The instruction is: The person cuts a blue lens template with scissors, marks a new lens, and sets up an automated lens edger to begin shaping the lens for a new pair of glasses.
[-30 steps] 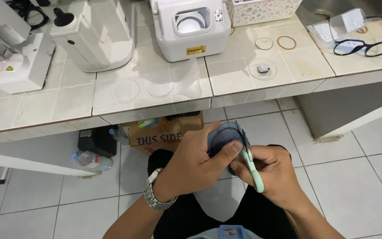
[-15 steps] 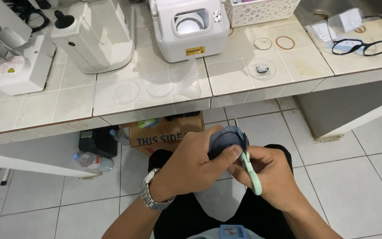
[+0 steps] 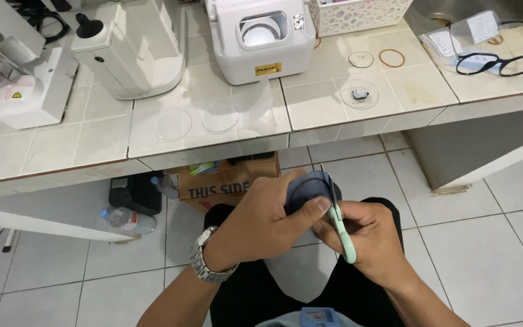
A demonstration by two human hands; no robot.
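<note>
My left hand point(image 3: 267, 221), with a metal wristwatch point(image 3: 204, 266) on the wrist, grips a small round dark blue piece point(image 3: 305, 189) over my lap. My right hand point(image 3: 373, 242) is closed on the pale green handle of a pair of scissors point(image 3: 340, 227), whose dark blades run up along the right edge of the blue piece. The thumb of my left hand presses on the piece just beside the blades. How far the blades are apart is hidden.
A tiled counter point(image 3: 110, 139) runs across the top with white machines point(image 3: 131, 48) point(image 3: 260, 36), clear round lenses point(image 3: 220, 116), a lens with a dark block point(image 3: 359, 94), a rubber band point(image 3: 391, 58) and black glasses point(image 3: 499, 62). Below stand a cardboard box point(image 3: 222, 181) and a plastic bottle point(image 3: 125, 220).
Both hands stay over my lap. The scissors and the blue piece have shifted very slightly; the grip of each hand is the same.
</note>
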